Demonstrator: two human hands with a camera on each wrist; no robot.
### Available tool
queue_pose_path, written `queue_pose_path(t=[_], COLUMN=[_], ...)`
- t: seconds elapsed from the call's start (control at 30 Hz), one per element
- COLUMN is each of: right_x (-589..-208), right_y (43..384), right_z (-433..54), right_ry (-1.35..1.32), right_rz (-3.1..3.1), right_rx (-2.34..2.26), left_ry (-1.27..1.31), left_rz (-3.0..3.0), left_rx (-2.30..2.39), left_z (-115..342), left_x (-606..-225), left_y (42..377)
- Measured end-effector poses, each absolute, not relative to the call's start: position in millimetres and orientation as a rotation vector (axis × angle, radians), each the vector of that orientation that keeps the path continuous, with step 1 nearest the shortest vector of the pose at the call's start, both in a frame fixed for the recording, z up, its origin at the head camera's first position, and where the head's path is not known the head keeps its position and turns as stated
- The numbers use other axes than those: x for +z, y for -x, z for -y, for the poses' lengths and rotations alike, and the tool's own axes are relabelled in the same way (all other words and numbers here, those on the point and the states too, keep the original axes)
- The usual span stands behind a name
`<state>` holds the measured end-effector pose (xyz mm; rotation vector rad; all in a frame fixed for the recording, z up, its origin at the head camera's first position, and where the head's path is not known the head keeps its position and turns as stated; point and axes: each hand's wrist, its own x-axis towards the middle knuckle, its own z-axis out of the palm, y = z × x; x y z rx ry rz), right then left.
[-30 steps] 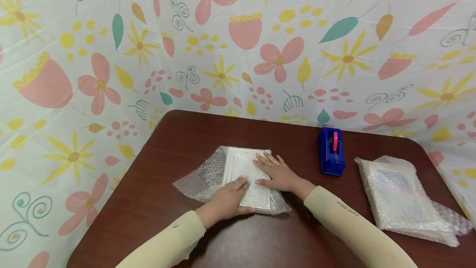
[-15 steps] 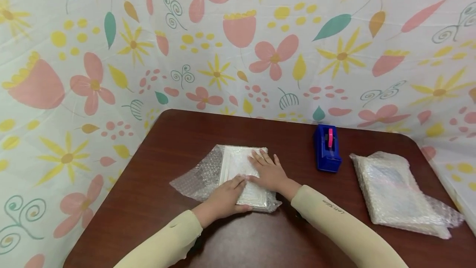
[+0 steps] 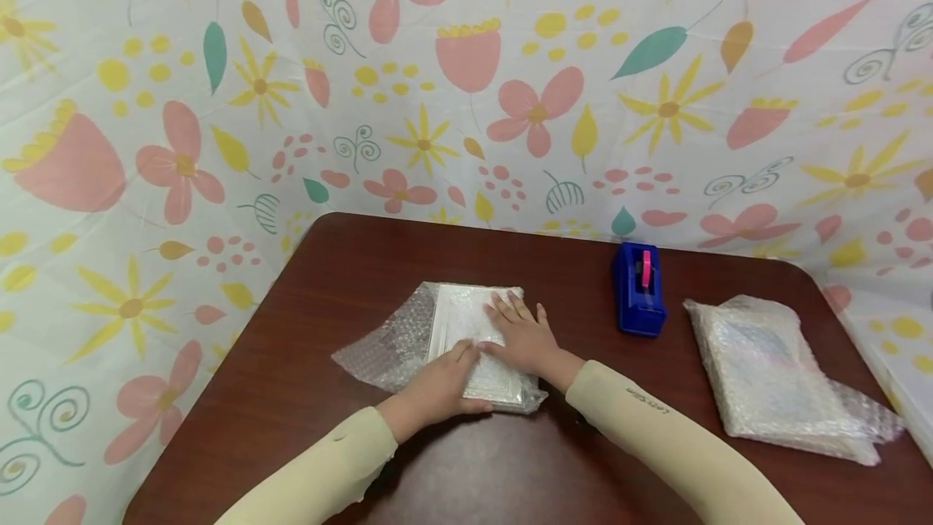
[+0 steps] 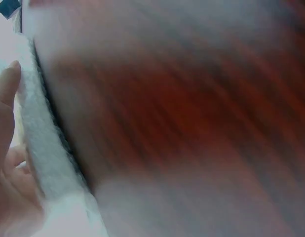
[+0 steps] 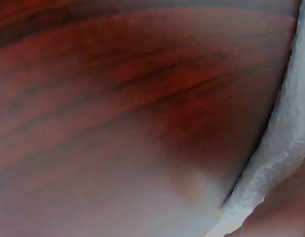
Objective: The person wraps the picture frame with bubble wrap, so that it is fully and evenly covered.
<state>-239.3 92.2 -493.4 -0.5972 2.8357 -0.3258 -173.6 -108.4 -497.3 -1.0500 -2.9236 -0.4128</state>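
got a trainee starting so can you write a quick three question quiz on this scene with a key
1. Multiple choice: what colour is the tape dispenser?
A) green
B) blue
C) yellow

2. True or false: the left hand and the right hand both touch the bundle of white frame and bubble wrap.

3. Fill in: in the head view, the other wrapped package lies to the ____ of the tape dispenser.

Key:
1. B
2. True
3. right
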Motion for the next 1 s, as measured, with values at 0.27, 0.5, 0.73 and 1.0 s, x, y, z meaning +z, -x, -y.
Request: queue_pose_path(t=[0.27,0.5,0.73,1.0], right_x=[-492.4,-472.7,-457.3,-452.2], right_y=[233.2,233.5,218.5,207.0], right_z=[-89.7,-94.4,-105.1,-98.5], right_ry=[0.683,0.812,1.035,1.158], right_rz=[-3.039,-2.878,-2.785,-2.836], right_rx=[-0.406,-0.484,-0.441,-0.163], left_ry=[0.991,0.997,1.0,0.972], left_rz=[2.964,2.91,2.899,2.949], left_rx=[-0.098,-0.084,-0.092,-0.22], left_z=[106.3,107.6,108.5,108.2], left_x=[-490.5,-490.6,-488.5,-490.4], left_y=[168.1,167.5,167.1,166.9])
